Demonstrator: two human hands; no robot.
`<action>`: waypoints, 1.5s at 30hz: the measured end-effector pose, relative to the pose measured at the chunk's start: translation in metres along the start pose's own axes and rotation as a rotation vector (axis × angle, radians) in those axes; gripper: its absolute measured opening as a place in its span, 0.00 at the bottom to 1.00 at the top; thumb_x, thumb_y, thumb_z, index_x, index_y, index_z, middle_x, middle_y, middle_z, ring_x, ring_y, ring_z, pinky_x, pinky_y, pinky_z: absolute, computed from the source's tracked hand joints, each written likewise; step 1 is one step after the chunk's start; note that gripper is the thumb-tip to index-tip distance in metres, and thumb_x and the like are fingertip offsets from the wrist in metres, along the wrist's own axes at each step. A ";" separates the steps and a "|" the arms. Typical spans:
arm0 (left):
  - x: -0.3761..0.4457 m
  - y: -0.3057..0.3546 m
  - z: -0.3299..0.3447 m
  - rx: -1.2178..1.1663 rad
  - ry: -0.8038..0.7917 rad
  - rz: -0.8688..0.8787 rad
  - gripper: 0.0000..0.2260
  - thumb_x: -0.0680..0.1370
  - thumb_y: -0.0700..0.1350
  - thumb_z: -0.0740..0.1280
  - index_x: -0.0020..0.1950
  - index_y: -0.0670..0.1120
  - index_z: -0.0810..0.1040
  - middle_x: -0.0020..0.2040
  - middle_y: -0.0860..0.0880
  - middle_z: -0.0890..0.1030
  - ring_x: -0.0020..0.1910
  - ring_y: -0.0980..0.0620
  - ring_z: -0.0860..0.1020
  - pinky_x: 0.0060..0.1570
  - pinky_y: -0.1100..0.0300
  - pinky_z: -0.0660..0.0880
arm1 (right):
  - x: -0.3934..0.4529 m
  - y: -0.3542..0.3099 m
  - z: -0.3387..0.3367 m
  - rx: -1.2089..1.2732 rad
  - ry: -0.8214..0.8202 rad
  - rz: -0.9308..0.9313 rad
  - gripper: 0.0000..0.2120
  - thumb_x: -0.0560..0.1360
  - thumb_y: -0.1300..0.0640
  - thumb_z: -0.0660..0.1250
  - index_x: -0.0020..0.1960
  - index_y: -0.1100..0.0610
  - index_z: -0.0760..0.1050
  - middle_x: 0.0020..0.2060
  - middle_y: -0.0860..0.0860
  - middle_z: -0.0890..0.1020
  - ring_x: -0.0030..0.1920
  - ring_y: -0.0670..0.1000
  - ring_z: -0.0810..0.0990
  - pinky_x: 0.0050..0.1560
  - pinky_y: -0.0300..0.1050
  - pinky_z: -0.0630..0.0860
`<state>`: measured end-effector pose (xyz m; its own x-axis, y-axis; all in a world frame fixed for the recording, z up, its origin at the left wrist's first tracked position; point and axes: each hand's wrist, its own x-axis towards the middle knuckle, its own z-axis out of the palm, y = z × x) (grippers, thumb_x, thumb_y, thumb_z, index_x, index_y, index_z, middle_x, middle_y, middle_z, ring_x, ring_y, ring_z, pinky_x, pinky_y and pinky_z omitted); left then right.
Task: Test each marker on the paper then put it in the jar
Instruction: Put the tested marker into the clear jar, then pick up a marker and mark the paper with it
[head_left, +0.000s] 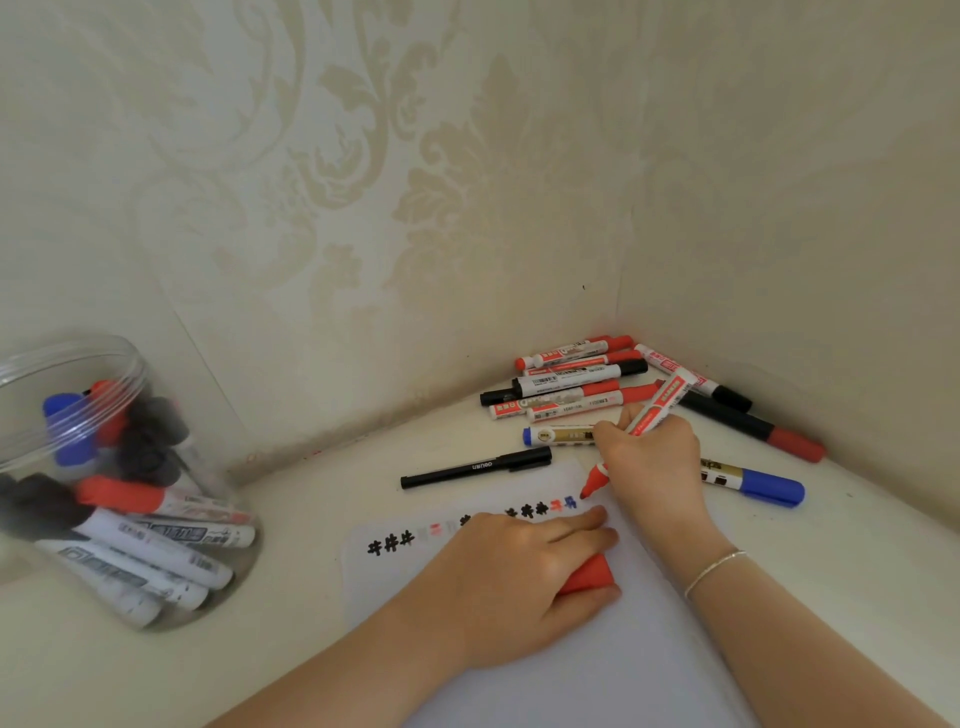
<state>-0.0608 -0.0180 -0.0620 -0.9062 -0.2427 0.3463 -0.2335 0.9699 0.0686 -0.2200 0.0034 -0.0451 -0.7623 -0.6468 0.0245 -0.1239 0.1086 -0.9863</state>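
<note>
My right hand (652, 457) grips an uncapped red marker (657, 410), its tip touching the white paper (597, 649) at the right end of a row of black, red and blue test marks (467, 525). My left hand (519, 566) lies on the paper with fingers stretched flat, and its thumb holds a red cap (587, 574) under the palm. A clear plastic jar (98, 483) stands at the left, filled with several red, blue and black markers.
A pile of several markers (576, 384) lies in the corner against the patterned walls. A thin black pen (475, 467) sits just beyond the paper. Blue-capped markers (758, 486) lie on either side of my right hand.
</note>
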 end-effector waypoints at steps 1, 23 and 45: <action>0.000 0.000 0.000 0.004 0.000 0.002 0.18 0.78 0.59 0.58 0.62 0.53 0.77 0.64 0.55 0.78 0.46 0.58 0.82 0.32 0.62 0.78 | 0.000 0.000 0.000 -0.014 -0.003 -0.003 0.13 0.71 0.66 0.63 0.31 0.58 0.64 0.28 0.55 0.69 0.30 0.52 0.67 0.33 0.45 0.69; 0.000 0.001 -0.002 -0.013 -0.009 0.001 0.18 0.77 0.60 0.59 0.61 0.54 0.79 0.63 0.57 0.79 0.47 0.61 0.81 0.33 0.65 0.78 | -0.001 -0.002 -0.001 0.003 0.002 0.012 0.13 0.71 0.67 0.63 0.31 0.57 0.65 0.27 0.53 0.69 0.28 0.49 0.67 0.30 0.42 0.68; 0.003 -0.003 -0.012 -0.622 0.193 -0.464 0.16 0.80 0.57 0.61 0.35 0.53 0.65 0.29 0.57 0.67 0.28 0.57 0.65 0.31 0.66 0.61 | -0.007 -0.010 -0.010 0.427 -0.151 0.032 0.11 0.75 0.61 0.68 0.36 0.59 0.71 0.25 0.54 0.75 0.21 0.49 0.69 0.22 0.38 0.67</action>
<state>-0.0584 -0.0211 -0.0501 -0.6742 -0.6721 0.3063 -0.2812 0.6170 0.7350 -0.2199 0.0150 -0.0342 -0.6562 -0.7546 0.0005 0.1954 -0.1707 -0.9658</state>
